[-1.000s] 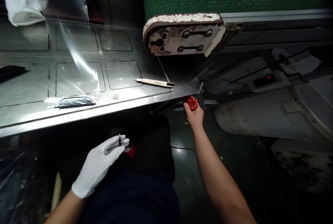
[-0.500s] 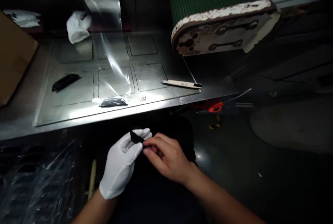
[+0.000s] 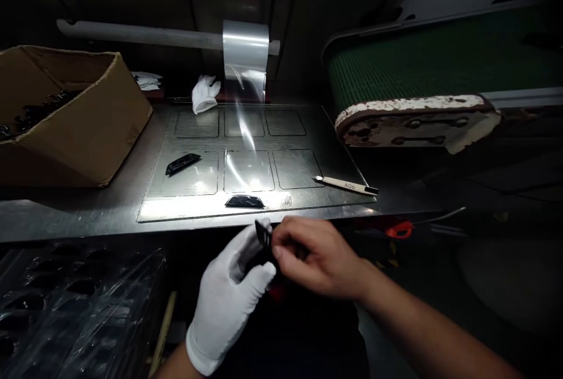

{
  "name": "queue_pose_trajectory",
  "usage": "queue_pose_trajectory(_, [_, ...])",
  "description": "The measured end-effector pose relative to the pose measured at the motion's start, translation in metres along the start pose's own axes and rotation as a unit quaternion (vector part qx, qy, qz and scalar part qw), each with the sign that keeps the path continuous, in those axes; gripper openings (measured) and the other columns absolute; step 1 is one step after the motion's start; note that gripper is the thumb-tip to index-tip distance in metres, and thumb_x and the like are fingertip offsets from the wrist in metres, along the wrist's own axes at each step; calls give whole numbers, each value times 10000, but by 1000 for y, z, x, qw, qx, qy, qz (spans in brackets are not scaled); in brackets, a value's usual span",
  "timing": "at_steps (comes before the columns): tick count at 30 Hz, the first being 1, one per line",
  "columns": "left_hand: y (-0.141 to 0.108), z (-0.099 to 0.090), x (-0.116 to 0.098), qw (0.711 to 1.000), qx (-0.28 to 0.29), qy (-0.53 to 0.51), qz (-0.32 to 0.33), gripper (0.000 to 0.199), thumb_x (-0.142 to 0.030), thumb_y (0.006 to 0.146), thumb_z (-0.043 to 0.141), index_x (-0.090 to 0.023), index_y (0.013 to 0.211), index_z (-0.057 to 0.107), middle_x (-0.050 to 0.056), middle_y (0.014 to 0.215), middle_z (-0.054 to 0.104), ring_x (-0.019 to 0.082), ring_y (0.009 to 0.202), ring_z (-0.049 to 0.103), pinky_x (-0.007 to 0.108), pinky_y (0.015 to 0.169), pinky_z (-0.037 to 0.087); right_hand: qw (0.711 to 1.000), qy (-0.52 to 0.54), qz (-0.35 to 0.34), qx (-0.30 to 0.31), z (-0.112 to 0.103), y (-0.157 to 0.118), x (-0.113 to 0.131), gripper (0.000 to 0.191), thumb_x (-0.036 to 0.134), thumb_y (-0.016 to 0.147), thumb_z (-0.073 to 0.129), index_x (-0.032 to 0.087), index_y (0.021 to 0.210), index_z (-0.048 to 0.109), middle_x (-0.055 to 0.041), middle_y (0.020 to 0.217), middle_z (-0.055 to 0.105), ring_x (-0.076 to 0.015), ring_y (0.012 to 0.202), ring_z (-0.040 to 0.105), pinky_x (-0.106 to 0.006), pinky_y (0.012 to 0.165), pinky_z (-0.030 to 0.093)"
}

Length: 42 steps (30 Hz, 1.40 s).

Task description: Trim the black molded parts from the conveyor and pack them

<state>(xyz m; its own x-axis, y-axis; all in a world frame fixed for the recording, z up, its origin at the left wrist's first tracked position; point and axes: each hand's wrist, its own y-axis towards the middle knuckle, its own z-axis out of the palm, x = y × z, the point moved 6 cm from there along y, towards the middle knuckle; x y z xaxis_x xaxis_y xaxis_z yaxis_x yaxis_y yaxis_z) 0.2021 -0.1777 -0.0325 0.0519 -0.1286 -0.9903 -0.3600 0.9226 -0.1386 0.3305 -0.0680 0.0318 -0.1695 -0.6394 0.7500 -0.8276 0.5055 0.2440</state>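
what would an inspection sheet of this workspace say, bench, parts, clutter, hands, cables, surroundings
Surface: metal bench, marked with dark rectangular outlines and catching bright glare.
Job's things: small black part at the hands; slanted black piece and front black piece lie on the bench.
Clutter: pen-like tool marked A06, lying on the bench; loose white glove at the back.
Hands: bare right hand pinches the small part; gloved left hand curves around it, grip partly hidden.
Cables: nothing seen clearly; the right side is dark.
Surroundings: cardboard box holding black items, left; film roll behind; green conveyor, right.
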Motion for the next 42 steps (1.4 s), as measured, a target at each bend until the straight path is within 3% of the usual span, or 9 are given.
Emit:
queue_pose_trajectory(2, [13,-21,-19,989,-63,90,100,459,-341,953,738,-364,1405,664,-25,1394,688,227,1283,661,320,1143,524,989,-147,-12,9,-18,34,3,96,243,932,588,175,919,653,-15,801,679,-111,690,594,-254,636,414])
queue_pose_trajectory(6, [48,-49,-48,906,-150,308,247,318,-295,1007,637,-257,1318,697,35,1483,615,292,1434,520,470,1268,373,923,-363,19,125,-24,95,-8,133,236,925,519,184,887,635,-27,878,722,-153,714,608,-302,592,281])
queue_pose_trajectory(9, [73,-53,-51,865,-142,410,252,262,-295,1002,609,-213,1237,690,108,1466,603,366,1461,456,552,1269,304,891,-409,21,197,-14,117,-15,119,227,893,517,187,869,626,-36,878,734,-165,682,604,-317,556,215])
queue_pose_trajectory(11, [81,-52,-51,853,-131,442,246,191,-252,995,572,-215,1151,675,132,1312,662,374,1347,541,536,1183,390,880,-420,16,220,-7,123,-18,124,238,886,519,191,864,632,-41,860,738,-174,659,603,-326,544,206])
queue_pose_trajectory(19, [80,-50,-50,856,-120,447,230,143,-180,984,486,-215,1021,620,117,1099,668,340,1220,599,452,1055,461,870,-419,52,253,3,129,-32,210,283,909,504,186,882,688,-91,880,764,-208,669,633,-327,583,260])
queue_pose_trajectory(25, [77,-50,-50,866,-121,416,249,237,-177,984,536,-206,1177,669,101,1307,676,308,1324,569,436,1171,409,929,-334,140,76,-59,84,-42,200,335,952,516,219,973,677,-20,885,744,-178,778,648,-315,683,389])
queue_pose_trajectory(30, [75,-44,-50,840,-69,459,283,280,-241,957,611,-243,1220,707,88,1458,598,363,1469,426,511,1226,364,895,-337,282,-82,-125,-8,-85,215,376,966,538,242,1016,699,-27,936,731,-199,844,662,-347,763,469])
queue_pose_trajectory(34, [77,-36,-54,798,-11,515,312,233,-228,937,616,-235,1147,716,102,1486,554,385,1423,455,603,1254,311,892,-360,263,-69,-127,-56,-121,342,417,1000,505,230,1216,692,-91,1191,691,-289,1132,617,-441,987,482])
queue_pose_trajectory(42, [86,-13,-58,778,34,548,304,74,-252,978,617,-187,980,653,93,1331,608,303,1305,520,527,1173,439,908,-335,219,-126,-118,-75,-142,362,422,1031,460,191,1192,687,-100,1121,687,-274,1061,597,-443,980,486])
